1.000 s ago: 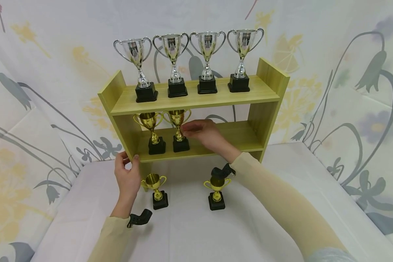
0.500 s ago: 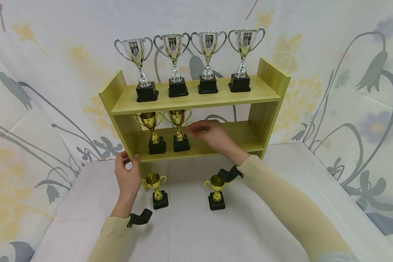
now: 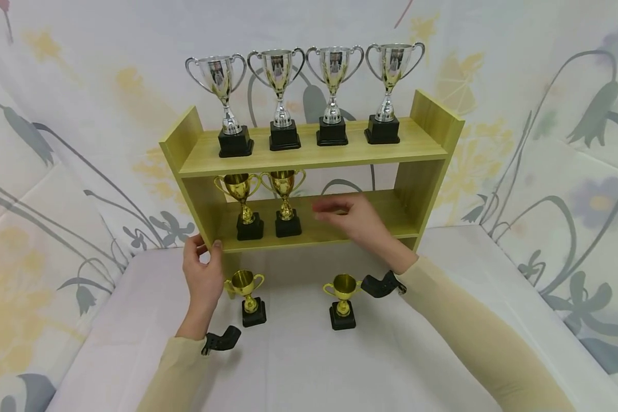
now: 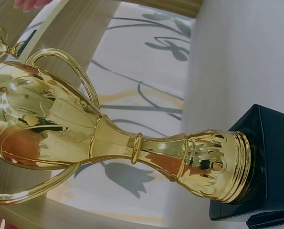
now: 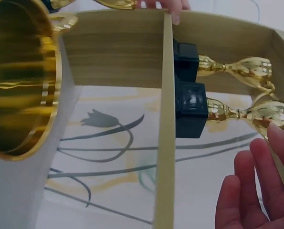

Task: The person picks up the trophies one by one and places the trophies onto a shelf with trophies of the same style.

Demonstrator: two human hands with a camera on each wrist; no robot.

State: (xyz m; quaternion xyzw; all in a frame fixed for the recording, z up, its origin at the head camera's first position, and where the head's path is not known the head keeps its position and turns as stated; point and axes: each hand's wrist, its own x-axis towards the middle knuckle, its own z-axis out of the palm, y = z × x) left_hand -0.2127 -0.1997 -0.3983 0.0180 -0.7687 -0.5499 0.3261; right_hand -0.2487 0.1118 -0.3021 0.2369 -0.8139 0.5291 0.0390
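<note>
My left hand [image 3: 203,280] grips the lower left side panel of a wooden shelf [image 3: 309,166], thumb in front and fingers behind. Empty, my right hand [image 3: 357,220] hovers before the middle board with relaxed, slightly bent fingers [image 5: 247,186]. To its left on that board stand two gold trophies, the nearer one [image 3: 286,200] a short gap from my fingertips and the other [image 3: 247,206] by the left panel. On the table below, one gold trophy [image 3: 248,294] stands beside my left wrist and another [image 3: 343,297] under my right forearm. Both are upright.
Several silver trophies [image 3: 333,94] line the shelf's top board above my hands. A white cloth covers the table [image 3: 298,366], and a flower-printed cloth [image 3: 546,143] hangs behind the shelf. Each wrist wears a black camera mount [image 3: 383,284].
My right hand has drawn away to the right from the second gold trophy on the middle board, which stays standing. My left hand keeps its hold on the shelf. The head view has shifted slightly.
</note>
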